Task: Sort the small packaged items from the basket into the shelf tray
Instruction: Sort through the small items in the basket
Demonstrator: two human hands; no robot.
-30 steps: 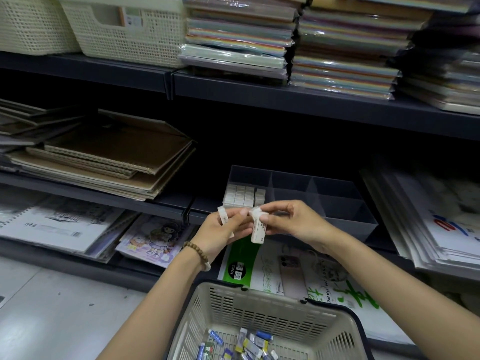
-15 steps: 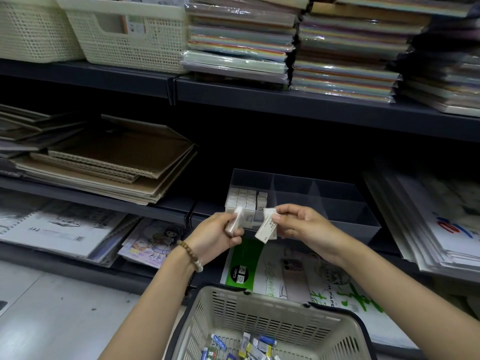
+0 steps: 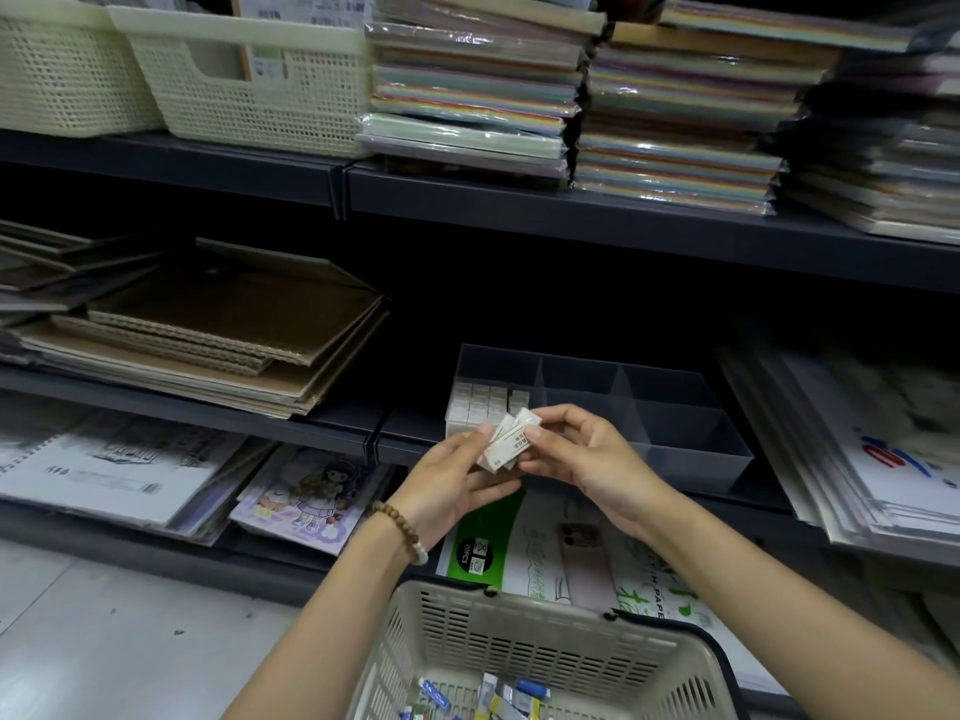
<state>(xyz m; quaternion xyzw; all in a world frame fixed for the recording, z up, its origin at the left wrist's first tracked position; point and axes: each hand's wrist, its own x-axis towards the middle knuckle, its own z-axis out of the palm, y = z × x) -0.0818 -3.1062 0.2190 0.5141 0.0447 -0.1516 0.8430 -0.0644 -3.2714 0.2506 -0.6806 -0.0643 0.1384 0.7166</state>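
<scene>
Bare forearms; brown beaded bracelet (image 3: pixel 402 530) circles the left wrist.

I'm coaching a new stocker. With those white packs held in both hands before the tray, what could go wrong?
The left hand and right hand pinch white packs by fingertips, short of the tray and beyond the basket; one could slip onto the papers below. The tray's left compartment looks nearly full, so forcing more in may upset its rows.

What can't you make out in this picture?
Head view only:
Print on the white packets: too small and blurred.
How many packets are held: fingers of the left hand and right hand cover them.
Contents of the basket: mostly cut off by the bottom edge.
</scene>
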